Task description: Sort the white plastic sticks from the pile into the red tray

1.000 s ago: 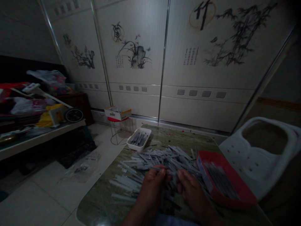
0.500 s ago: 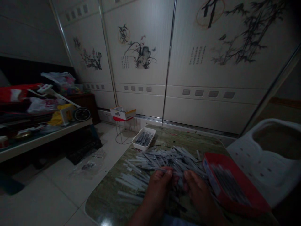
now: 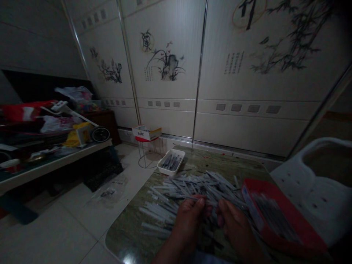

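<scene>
Lots v. dim: L hand [image 3: 190,216], fingers [image 3: 201,202] clamped on thin tube [image 3: 211,202]; R hand [image 3: 235,220], fingers' state unclear

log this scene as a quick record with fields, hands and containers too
left hand: over the pen-like sticks, fingers curled, grip unclear
right hand: beside the left, grip unclear
table: greenish, sticks heaped loosely on it
white tray: table's far left corner, partly filled
red tray: right of both hands, partly filled
stool: beyond the table, bearing a box
lighting: dim
</scene>
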`<state>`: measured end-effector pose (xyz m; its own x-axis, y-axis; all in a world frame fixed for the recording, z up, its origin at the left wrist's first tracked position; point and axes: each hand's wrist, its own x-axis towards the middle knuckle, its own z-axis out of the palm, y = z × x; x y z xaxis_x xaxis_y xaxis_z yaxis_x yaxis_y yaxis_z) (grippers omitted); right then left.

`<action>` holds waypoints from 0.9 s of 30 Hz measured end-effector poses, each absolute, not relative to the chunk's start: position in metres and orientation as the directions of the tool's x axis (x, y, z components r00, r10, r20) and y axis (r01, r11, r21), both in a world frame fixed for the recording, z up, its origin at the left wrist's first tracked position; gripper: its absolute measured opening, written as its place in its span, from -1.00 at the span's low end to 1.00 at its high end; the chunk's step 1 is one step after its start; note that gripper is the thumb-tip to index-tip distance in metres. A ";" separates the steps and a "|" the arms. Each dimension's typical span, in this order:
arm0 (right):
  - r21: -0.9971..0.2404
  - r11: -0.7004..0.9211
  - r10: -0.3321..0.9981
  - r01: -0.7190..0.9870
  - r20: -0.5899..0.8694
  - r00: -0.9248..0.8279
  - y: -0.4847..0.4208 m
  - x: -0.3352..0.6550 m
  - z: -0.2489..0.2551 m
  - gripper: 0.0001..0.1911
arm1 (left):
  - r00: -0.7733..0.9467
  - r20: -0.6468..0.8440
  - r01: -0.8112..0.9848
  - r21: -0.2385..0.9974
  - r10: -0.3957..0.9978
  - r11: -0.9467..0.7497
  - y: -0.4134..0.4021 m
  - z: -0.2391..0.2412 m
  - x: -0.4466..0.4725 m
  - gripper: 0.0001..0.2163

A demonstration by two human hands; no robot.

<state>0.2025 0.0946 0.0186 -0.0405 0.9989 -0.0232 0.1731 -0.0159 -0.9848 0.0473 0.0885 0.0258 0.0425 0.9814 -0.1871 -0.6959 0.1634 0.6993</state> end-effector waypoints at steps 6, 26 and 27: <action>-0.992 -0.095 0.995 0.087 -0.098 -0.027 0.095 0.202 0.022 -0.40 | 0.075 -0.164 -0.670 0.722 0.984 0.171 0.088 0.028 0.044 -0.67; -0.988 -0.034 0.985 0.148 -0.008 0.175 0.102 0.215 0.015 -0.53 | -0.185 0.074 0.264 0.964 0.980 -0.023 0.109 0.035 -0.045 -0.81; -0.988 -0.025 0.985 0.155 0.002 0.173 0.102 0.215 0.014 -0.53 | -0.255 0.129 0.413 0.911 0.958 -0.012 0.109 0.036 -0.060 -0.81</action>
<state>0.2150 0.1021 0.0143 0.1729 0.9849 0.0022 0.1546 -0.0249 -0.9877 -0.0597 0.1094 0.0359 -0.2547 0.9584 0.1286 0.4129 -0.0125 0.9107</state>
